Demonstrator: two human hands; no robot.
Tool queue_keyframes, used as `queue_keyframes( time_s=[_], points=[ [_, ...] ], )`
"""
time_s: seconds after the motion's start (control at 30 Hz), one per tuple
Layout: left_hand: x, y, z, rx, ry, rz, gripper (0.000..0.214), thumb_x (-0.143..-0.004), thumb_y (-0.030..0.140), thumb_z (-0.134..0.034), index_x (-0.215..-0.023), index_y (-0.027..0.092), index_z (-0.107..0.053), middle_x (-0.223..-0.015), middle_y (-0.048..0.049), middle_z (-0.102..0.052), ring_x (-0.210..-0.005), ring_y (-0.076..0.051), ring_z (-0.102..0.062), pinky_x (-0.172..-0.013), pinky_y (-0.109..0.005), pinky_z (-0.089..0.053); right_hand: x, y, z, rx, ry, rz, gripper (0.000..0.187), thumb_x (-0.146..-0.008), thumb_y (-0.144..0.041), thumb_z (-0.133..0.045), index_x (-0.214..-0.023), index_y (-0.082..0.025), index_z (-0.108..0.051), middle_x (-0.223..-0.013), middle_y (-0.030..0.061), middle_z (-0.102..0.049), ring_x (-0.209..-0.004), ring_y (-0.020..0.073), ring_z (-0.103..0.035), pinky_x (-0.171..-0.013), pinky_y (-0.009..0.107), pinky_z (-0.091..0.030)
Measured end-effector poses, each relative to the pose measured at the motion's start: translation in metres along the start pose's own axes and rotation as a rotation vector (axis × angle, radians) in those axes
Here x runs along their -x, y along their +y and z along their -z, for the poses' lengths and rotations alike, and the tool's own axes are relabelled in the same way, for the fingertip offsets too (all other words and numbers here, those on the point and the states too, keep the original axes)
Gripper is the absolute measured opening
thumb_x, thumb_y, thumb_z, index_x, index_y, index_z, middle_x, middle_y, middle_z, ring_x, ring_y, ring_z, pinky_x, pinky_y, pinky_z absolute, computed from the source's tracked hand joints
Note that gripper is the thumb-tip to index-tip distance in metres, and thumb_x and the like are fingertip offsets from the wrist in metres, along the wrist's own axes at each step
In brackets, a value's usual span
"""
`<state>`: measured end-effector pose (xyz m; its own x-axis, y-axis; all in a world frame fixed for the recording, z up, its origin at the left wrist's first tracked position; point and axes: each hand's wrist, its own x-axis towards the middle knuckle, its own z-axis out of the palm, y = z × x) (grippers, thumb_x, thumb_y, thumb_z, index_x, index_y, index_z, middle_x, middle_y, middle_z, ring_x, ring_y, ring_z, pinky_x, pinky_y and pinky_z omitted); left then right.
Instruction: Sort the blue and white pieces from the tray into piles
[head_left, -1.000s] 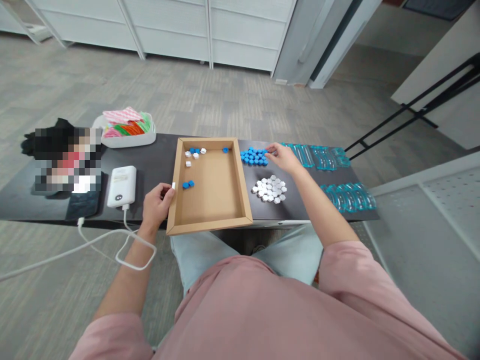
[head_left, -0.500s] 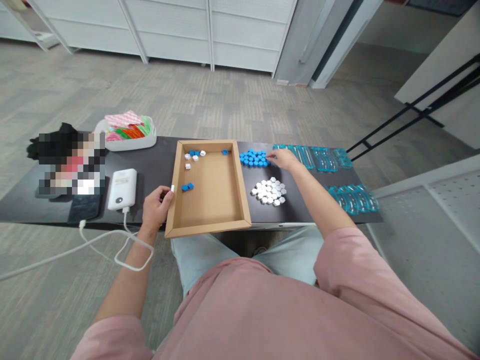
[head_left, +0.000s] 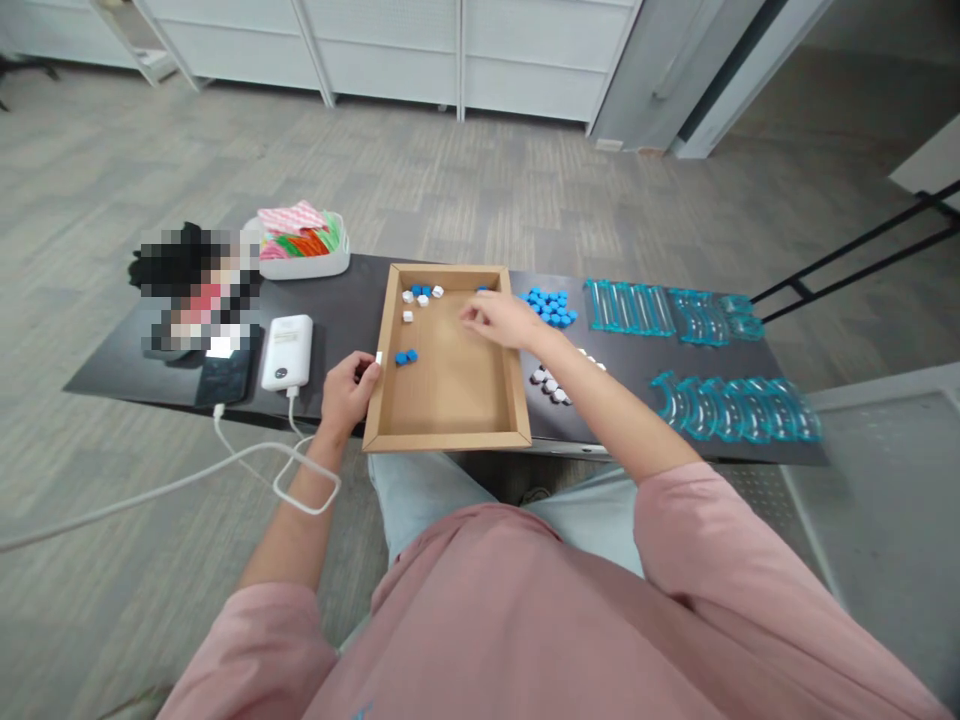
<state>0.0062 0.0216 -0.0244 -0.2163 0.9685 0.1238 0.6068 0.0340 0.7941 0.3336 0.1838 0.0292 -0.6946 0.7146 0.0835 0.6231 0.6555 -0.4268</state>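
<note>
A shallow cardboard tray lies on the black table in front of me. It holds two blue hexagon pieces and a few white and blue ones in its far left corner. My left hand rests at the tray's left wall, its fingers curled and pinching a small white piece. My right hand hovers over the tray's far right part with its fingers bunched together; what they hold is hidden. To the right of the tray lie a cluster of blue pieces and a cluster of white pieces, partly covered by my forearm.
Two rows of teal curved plastic parts lie at the table's right. On the left are a white power bank with a cable hanging off the edge, a phone and a white tub of coloured items.
My right hand has left the blue cluster and moved left, over the tray's far right part. My left hand stays at the tray's left wall. The view has shifted.
</note>
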Motion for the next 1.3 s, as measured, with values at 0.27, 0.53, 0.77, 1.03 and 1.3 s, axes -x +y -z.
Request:
queue_keyframes(
  time_s=[0.27, 0.53, 0.77, 1.03, 1.3],
  points=[
    [0.001, 0.000, 0.000, -0.012, -0.005, -0.009, 0.022, -0.096, 0.047, -0.062, -0.090, 0.027, -0.069, -0.083, -0.0049, -0.076, -0.077, -0.025, -0.067, -0.074, -0.037, -0.055, -0.048, -0.085, -0.074, 0.033, -0.248, 0.146, 0.017, -0.104, -0.014, -0.075, -0.120, -0.017, -0.076, -0.138, 0.0148, -0.077, -0.110, 0.0263, -0.074, -0.088, 0.034, -0.051],
    [0.001, 0.002, 0.001, -0.010, -0.009, 0.002, 0.025, -0.093, 0.052, -0.063, -0.088, 0.028, -0.068, -0.083, -0.0060, -0.076, -0.076, -0.026, -0.066, -0.073, -0.040, -0.054, 0.017, -0.032, -0.009, -0.214, -0.089, 0.042, 0.019, -0.098, -0.015, -0.079, -0.115, -0.022, -0.073, -0.104, 0.0020, -0.081, -0.088, 0.0196, -0.072, -0.083, 0.030, -0.047],
    [0.000, 0.000, 0.001, -0.014, -0.010, -0.005, 0.026, -0.091, 0.053, -0.062, -0.088, 0.028, -0.069, -0.083, -0.0064, -0.077, -0.075, -0.027, -0.066, -0.074, -0.041, -0.054, 0.074, 0.096, 0.083, 0.015, 0.184, -0.375, 0.038, -0.095, -0.021, -0.075, -0.132, -0.019, -0.081, -0.128, 0.0119, -0.085, -0.095, 0.0249, -0.077, -0.094, 0.037, -0.059],
    [0.000, -0.002, 0.002, -0.024, -0.007, 0.005, 0.028, -0.092, 0.055, -0.062, -0.091, 0.028, -0.070, -0.081, -0.0057, -0.076, -0.076, -0.027, -0.067, -0.074, -0.040, -0.055, 0.083, 0.147, 0.079, 0.363, -0.036, -0.623, 0.043, -0.096, -0.016, -0.073, -0.135, -0.026, -0.088, -0.139, 0.0114, -0.086, -0.126, 0.0318, -0.080, -0.101, 0.038, -0.061],
    [0.000, 0.001, 0.003, -0.028, -0.007, 0.019, 0.027, -0.088, 0.055, -0.064, -0.089, 0.028, -0.069, -0.081, -0.0064, -0.076, -0.076, -0.028, -0.067, -0.075, -0.042, -0.056, 0.092, 0.150, 0.077, 0.302, -0.056, -0.632, 0.057, -0.092, -0.012, -0.074, -0.145, -0.030, -0.083, -0.129, 0.0036, -0.091, -0.122, 0.0289, -0.082, -0.101, 0.037, -0.062]
  ],
)
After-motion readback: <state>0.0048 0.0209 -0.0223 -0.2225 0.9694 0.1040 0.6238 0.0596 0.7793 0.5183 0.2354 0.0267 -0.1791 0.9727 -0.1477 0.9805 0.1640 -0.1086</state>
